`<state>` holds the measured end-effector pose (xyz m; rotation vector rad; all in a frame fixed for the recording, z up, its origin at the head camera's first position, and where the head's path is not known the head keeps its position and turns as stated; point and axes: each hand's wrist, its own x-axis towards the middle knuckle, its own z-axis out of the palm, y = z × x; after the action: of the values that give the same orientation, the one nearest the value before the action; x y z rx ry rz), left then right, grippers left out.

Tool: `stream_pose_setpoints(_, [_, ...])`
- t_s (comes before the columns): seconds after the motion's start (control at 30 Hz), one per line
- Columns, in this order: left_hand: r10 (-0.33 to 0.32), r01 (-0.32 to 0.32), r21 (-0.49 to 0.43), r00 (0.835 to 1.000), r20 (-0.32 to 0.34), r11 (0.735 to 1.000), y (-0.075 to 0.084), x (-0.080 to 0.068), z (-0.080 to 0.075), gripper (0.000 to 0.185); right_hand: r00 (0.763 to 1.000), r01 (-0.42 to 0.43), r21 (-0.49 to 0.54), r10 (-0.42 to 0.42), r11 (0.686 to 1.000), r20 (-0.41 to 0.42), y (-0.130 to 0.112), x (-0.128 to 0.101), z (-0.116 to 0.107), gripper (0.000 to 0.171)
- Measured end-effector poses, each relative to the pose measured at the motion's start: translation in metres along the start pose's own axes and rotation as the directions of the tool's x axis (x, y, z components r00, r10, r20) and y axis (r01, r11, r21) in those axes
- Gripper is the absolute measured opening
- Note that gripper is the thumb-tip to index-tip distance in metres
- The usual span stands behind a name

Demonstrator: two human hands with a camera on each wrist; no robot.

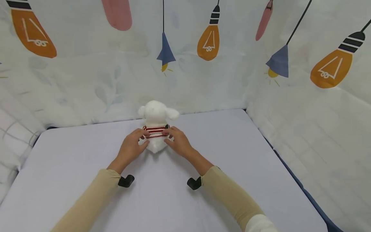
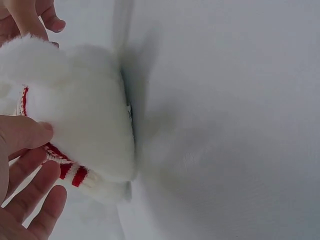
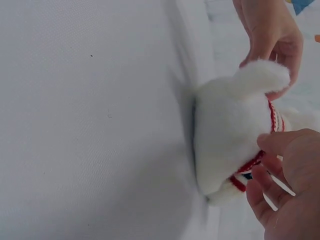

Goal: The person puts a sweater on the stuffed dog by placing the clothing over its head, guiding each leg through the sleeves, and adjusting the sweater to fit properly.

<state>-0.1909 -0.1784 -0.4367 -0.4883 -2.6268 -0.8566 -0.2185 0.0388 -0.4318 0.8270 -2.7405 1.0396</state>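
A white plush animal (image 1: 156,112) in a red-and-white striped knit sweater (image 1: 156,131) sits upright near the table's far edge, its back towards me. At its left side, my left hand (image 1: 131,145) holds the sweater and body between thumb and bent fingers. My right hand (image 1: 180,141) does likewise at the right side. In the left wrist view the thumb lies on the white fur (image 2: 85,115) by the sweater's red hem, with the other fingers loosely spread. In the right wrist view the thumb touches the hem of the plush animal (image 3: 225,130). Its front is hidden.
A white cloth covers the table (image 1: 162,199). Behind it hangs a pale curtain (image 1: 130,77) printed with bulbs and lamps, and another curtain (image 1: 313,135) borders the right side. A black camera mount (image 1: 126,181) sits at the left wrist, a matching mount (image 1: 194,183) at the right.
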Motion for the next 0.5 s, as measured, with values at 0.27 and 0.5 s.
stream_pose_setpoints(0.27, [-0.011,0.011,-0.023,1.0,0.022,1.0,0.0034,0.002,0.0087,0.012,1.0,-0.012,-0.033,0.011,0.999,-0.006,0.0018,-0.0008,0.0105,0.012])
stream_pose_setpoints(0.5, [0.0,0.004,-0.059,0.997,0.074,0.998,-0.0019,0.0028,0.0052,0.01,0.999,0.024,-0.027,-0.023,0.999,0.037,0.0017,0.0031,0.0105,0.01])
